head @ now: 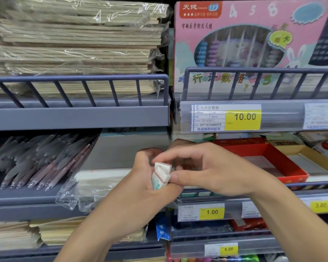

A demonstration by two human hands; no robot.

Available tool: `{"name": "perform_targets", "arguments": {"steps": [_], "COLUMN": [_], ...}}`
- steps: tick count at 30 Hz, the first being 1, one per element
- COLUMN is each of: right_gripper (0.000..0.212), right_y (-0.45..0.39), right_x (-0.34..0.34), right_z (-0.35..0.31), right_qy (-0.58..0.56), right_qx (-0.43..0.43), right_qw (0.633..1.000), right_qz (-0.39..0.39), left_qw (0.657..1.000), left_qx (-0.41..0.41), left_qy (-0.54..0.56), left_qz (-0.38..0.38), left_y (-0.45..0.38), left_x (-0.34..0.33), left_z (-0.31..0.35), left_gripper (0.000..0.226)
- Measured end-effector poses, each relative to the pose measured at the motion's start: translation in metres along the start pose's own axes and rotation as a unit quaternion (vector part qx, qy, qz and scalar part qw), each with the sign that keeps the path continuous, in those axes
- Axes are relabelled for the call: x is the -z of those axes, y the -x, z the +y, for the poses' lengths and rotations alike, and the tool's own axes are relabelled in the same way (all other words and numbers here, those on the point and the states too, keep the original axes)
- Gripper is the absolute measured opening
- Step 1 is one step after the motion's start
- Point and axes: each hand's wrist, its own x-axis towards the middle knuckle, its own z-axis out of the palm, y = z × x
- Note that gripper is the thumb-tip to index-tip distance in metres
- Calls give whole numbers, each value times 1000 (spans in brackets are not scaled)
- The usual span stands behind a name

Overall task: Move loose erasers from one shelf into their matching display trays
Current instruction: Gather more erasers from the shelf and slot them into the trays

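My left hand (142,178) grips a small bunch of white erasers (161,174) in pale green and brown sleeves, held upright in front of the middle shelf. My right hand (206,167) meets it from the right, thumb and forefinger pinching the top and side of the erasers. Behind my right hand sits a red display tray (284,163), open at the top with a pale bottom showing. A tan tray (311,154) stands to its right. What lies under my hands is hidden.
Wrapped pens (42,159) lie on the left middle shelf beside a loose plastic bag (87,191). Wrapped notebook stacks (80,46) and a pink abacus box (244,40) fill the upper shelf behind blue rails. Price labels (242,118) line the shelf edges.
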Motion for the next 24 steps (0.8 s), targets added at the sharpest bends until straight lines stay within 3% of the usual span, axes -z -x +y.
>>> {"name": "perform_targets", "arguments": {"steps": [5,8,12,14,16,19,22,24], "right_gripper": [23,25,21,14,9,15,18,17], "right_y": [1,5,8,11,15,19,18,16], "right_x": [-1,0,6,11,17,30,41,44], "right_z": [11,21,30,32,34,41,53,56], "right_qy": [-133,-200,-238,-272,-222,-53,96,174], "right_qx": [14,42,72,42,-10,-93,-190,-206], "right_qw": [991,977,955,939,939,947,941,936], "right_qz": [10,68,160,207,262,304,261,225], "left_qw": [999,994,991,992,990,989,990,991], "left_qx": [-14,-21,-16,-12,-1,20,33,35], "left_qy": [35,92,130,124,138,141,138,130], "left_qz": [-38,-52,-7,14,30,45,25,11], "left_y": [2,2,1,1,-1,-4,-6,-7], "left_x": [2,1,2,1,0,-1,1,2], "left_z": [3,6,7,6,6,4,1,0], "left_gripper": [44,52,29,35,40,36,27,26]}}
